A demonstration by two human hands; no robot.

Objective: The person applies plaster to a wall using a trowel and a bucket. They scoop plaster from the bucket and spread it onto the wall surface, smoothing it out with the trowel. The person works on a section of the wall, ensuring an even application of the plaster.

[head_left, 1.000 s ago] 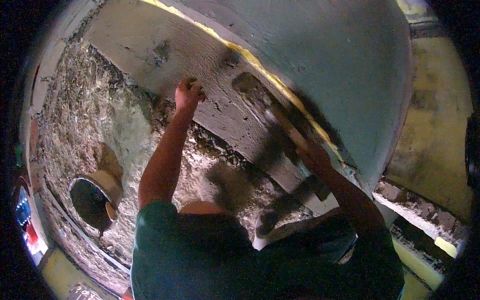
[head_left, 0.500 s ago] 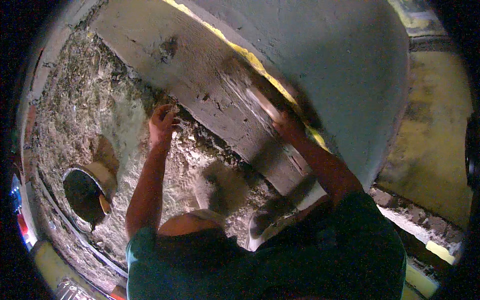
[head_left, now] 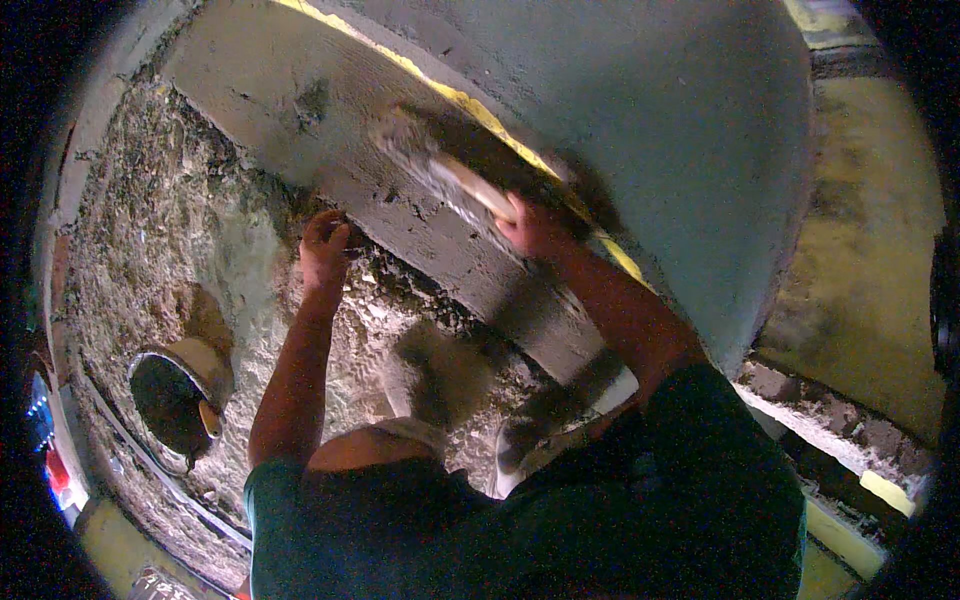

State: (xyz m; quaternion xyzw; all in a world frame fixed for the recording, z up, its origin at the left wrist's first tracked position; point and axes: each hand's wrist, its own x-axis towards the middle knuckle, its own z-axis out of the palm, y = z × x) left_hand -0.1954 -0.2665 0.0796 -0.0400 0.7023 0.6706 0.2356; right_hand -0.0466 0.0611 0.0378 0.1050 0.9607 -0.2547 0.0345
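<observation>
In my right hand (head_left: 538,228) is the pale handle of a finishing trowel (head_left: 472,188). Its long blade, smeared by motion, lies along a strip of wet grey mortar (head_left: 250,75), close to the strip's yellow-edged far side. My left hand (head_left: 325,262) is at the strip's near edge, over rough ground; its fingers are loosely bent, the thumb stands apart, and no object shows in them. Whether the fingertips touch the mortar I cannot tell.
A bucket (head_left: 180,395) with dark contents and a wooden-looking handle in it stands on rubble ground (head_left: 180,230) at left. Beyond a yellow edge strip (head_left: 455,97) spreads a smooth grey surface (head_left: 690,150). A yellowish slab (head_left: 860,240) lies at right. My knees are below my arms.
My right hand has slid the trowel up and to the left along the mortar strip. My left hand has stayed about where it was, its fingers slightly more curled.
</observation>
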